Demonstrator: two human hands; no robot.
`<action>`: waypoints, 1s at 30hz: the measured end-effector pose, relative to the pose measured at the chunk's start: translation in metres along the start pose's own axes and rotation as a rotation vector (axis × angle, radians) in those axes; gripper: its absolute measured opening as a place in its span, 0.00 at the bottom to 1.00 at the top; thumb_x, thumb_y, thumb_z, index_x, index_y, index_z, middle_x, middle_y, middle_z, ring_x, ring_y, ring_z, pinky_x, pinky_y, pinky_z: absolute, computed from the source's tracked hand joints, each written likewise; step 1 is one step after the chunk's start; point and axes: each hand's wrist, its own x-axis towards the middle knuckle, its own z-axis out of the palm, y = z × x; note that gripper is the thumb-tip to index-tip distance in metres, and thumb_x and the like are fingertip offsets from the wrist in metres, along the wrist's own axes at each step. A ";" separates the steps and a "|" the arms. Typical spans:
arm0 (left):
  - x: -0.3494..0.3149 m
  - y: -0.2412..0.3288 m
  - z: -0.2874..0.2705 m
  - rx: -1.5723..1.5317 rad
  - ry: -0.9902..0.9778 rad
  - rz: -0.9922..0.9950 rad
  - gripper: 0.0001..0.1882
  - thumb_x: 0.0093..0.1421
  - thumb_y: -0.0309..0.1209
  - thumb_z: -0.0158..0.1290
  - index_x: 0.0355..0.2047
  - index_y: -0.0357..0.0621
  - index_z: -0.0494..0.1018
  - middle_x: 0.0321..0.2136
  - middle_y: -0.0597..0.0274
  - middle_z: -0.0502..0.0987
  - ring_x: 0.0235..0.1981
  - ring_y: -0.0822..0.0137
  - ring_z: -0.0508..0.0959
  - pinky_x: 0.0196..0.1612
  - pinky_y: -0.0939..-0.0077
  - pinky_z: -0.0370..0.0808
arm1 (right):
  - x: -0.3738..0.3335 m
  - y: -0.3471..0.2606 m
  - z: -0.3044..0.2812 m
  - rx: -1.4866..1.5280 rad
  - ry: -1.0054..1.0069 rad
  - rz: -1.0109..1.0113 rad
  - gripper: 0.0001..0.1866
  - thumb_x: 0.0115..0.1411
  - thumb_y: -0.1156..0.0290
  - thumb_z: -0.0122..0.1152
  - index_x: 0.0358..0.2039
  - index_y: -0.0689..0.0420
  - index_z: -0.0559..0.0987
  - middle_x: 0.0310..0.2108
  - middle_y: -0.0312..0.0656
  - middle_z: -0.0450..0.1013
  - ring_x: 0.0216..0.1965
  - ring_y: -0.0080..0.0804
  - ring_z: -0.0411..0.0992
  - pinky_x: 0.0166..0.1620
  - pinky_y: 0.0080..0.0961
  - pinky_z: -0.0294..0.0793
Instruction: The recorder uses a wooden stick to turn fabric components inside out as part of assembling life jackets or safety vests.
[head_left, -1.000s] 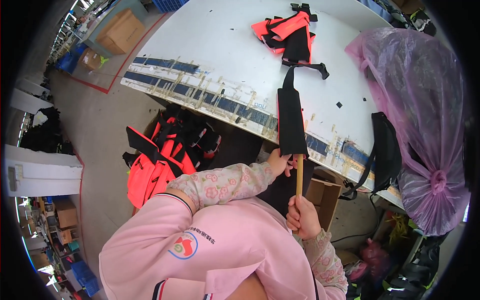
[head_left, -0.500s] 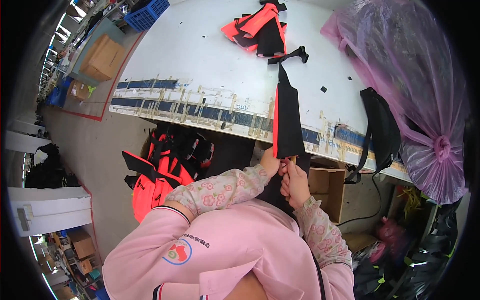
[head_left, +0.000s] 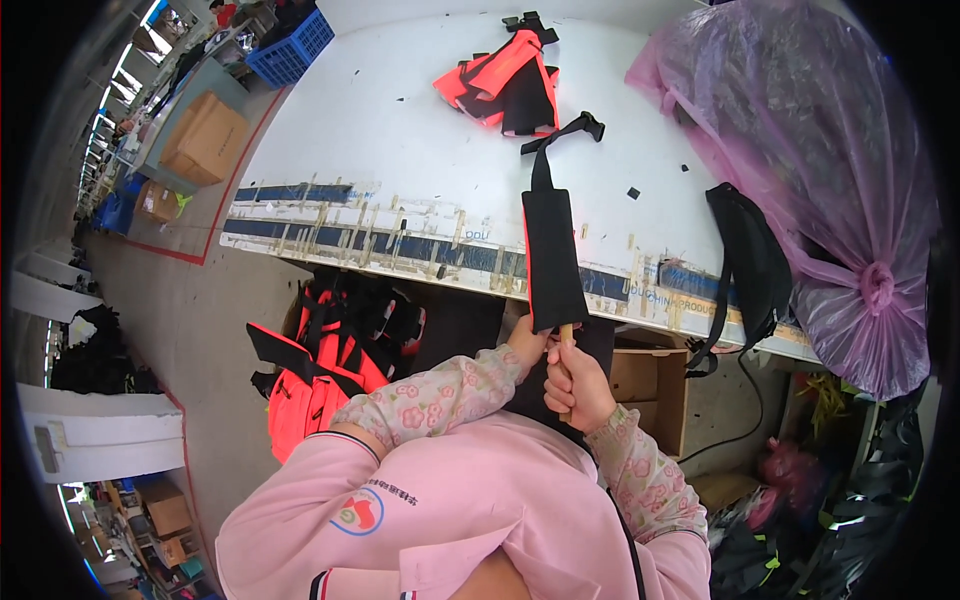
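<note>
Pink sweatshirt fabric fills the bottom of the frame, where a person in floral sleeve covers works at the near edge of a white table [head_left: 400, 150]. At lower centre the right hand [head_left: 578, 385] has its grip closed around a thin wooden stick [head_left: 566, 335], whose upper end disappears into the bottom opening of a long black fabric sleeve [head_left: 552, 255] with an orange edge. The left hand [head_left: 525, 340] sits just beside it, pinching the lower hem of that sleeve, its grip narrow on the cloth. The sleeve stands nearly upright over the table's taped front edge, its black strap trailing up toward the middle of the frame.

Judging by this, the stick is already well inside and the piece looks largely pushed through; freeing the stick and setting the piece aside appear to remain.

Below the table, at left centre, a heap of orange-and-black fabric pieces [head_left: 330, 370] fills a box on the floor. At upper centre a smaller stack of orange and black pieces [head_left: 505, 85] lies on the table. A large pink plastic bag [head_left: 820, 180], knotted, occupies the upper right, a black strap bag [head_left: 750, 265] hanging beside it.
</note>
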 end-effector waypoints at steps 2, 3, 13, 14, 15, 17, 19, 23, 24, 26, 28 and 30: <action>-0.003 0.006 -0.002 0.002 -0.070 -0.021 0.18 0.65 0.41 0.43 0.40 0.38 0.73 0.34 0.59 0.78 0.26 0.70 0.75 0.28 0.79 0.74 | -0.003 0.010 -0.005 -0.059 -0.010 -0.043 0.17 0.68 0.55 0.39 0.29 0.55 0.67 0.09 0.29 0.50 0.07 0.17 0.47 0.12 0.18 0.48; -0.003 0.011 -0.002 -0.012 -0.028 -0.001 0.17 0.65 0.38 0.43 0.42 0.36 0.72 0.35 0.56 0.78 0.28 0.67 0.77 0.28 0.77 0.74 | -0.006 0.013 -0.009 -0.167 0.030 -0.060 0.17 0.68 0.56 0.39 0.29 0.55 0.67 0.09 0.29 0.52 0.07 0.18 0.48 0.12 0.18 0.49; 0.036 0.119 -0.064 -0.047 0.196 0.350 0.16 0.64 0.38 0.45 0.41 0.35 0.71 0.26 0.55 0.77 0.22 0.69 0.77 0.22 0.80 0.72 | -0.066 -0.048 -0.091 -1.358 0.529 -0.693 0.14 0.58 0.60 0.57 0.30 0.60 0.76 0.19 0.51 0.70 0.21 0.48 0.70 0.25 0.33 0.68; 0.036 0.117 -0.063 -0.050 0.206 0.301 0.16 0.64 0.38 0.45 0.41 0.35 0.71 0.26 0.55 0.77 0.22 0.69 0.77 0.22 0.80 0.72 | -0.063 -0.062 -0.095 -1.359 0.617 -0.741 0.14 0.58 0.61 0.57 0.30 0.60 0.76 0.19 0.51 0.70 0.22 0.49 0.70 0.26 0.34 0.68; 0.036 0.112 -0.061 -0.064 0.140 0.256 0.16 0.64 0.38 0.45 0.41 0.35 0.72 0.26 0.55 0.77 0.21 0.69 0.76 0.22 0.80 0.72 | -0.059 -0.077 -0.098 -1.437 0.695 -0.771 0.14 0.58 0.61 0.57 0.31 0.60 0.76 0.20 0.51 0.70 0.23 0.50 0.71 0.26 0.36 0.69; 0.031 0.096 -0.052 -0.060 0.090 0.181 0.16 0.65 0.37 0.44 0.40 0.35 0.72 0.25 0.56 0.77 0.20 0.68 0.76 0.23 0.80 0.72 | -0.048 -0.107 -0.101 -1.549 0.795 -0.838 0.14 0.58 0.61 0.57 0.31 0.61 0.76 0.23 0.52 0.71 0.26 0.50 0.71 0.29 0.38 0.70; 0.026 0.081 -0.045 0.003 -0.041 0.051 0.15 0.65 0.36 0.44 0.41 0.36 0.71 0.25 0.55 0.77 0.21 0.67 0.76 0.24 0.78 0.73 | -0.039 -0.133 -0.101 -1.584 0.794 -0.998 0.11 0.55 0.65 0.59 0.30 0.61 0.76 0.29 0.51 0.72 0.32 0.48 0.71 0.36 0.38 0.70; 0.021 0.054 -0.032 0.090 -0.122 0.059 0.12 0.63 0.35 0.46 0.40 0.38 0.71 0.31 0.55 0.76 0.25 0.65 0.77 0.25 0.74 0.75 | -0.039 -0.209 -0.115 -1.794 0.817 -1.171 0.08 0.54 0.68 0.59 0.31 0.59 0.77 0.31 0.48 0.72 0.36 0.46 0.70 0.39 0.36 0.69; 0.022 0.051 -0.031 0.100 -0.124 0.027 0.12 0.63 0.35 0.46 0.40 0.38 0.71 0.31 0.55 0.76 0.25 0.65 0.77 0.25 0.74 0.75 | -0.043 -0.236 -0.124 -1.774 0.795 -1.259 0.08 0.54 0.68 0.58 0.32 0.59 0.76 0.31 0.47 0.72 0.37 0.46 0.70 0.39 0.36 0.69; 0.024 0.049 -0.033 0.096 -0.102 0.020 0.13 0.63 0.34 0.47 0.39 0.36 0.71 0.30 0.55 0.76 0.24 0.65 0.77 0.25 0.72 0.76 | -0.052 -0.294 -0.151 -1.819 0.960 -1.309 0.08 0.55 0.69 0.55 0.33 0.58 0.77 0.32 0.47 0.72 0.38 0.46 0.70 0.39 0.38 0.69; 0.027 0.050 -0.036 0.204 -0.106 -0.063 0.17 0.64 0.41 0.45 0.41 0.39 0.71 0.27 0.55 0.78 0.21 0.67 0.78 0.20 0.80 0.69 | -0.064 -0.348 -0.184 -1.971 1.199 -1.184 0.09 0.57 0.69 0.49 0.32 0.58 0.77 0.34 0.47 0.72 0.38 0.47 0.70 0.41 0.37 0.70; 0.028 0.049 -0.037 0.179 -0.094 -0.054 0.18 0.64 0.42 0.44 0.41 0.40 0.72 0.24 0.55 0.78 0.19 0.68 0.77 0.19 0.82 0.65 | -0.081 -0.386 -0.217 -2.057 1.443 -0.777 0.11 0.56 0.70 0.47 0.32 0.58 0.78 0.36 0.46 0.73 0.38 0.47 0.71 0.43 0.38 0.71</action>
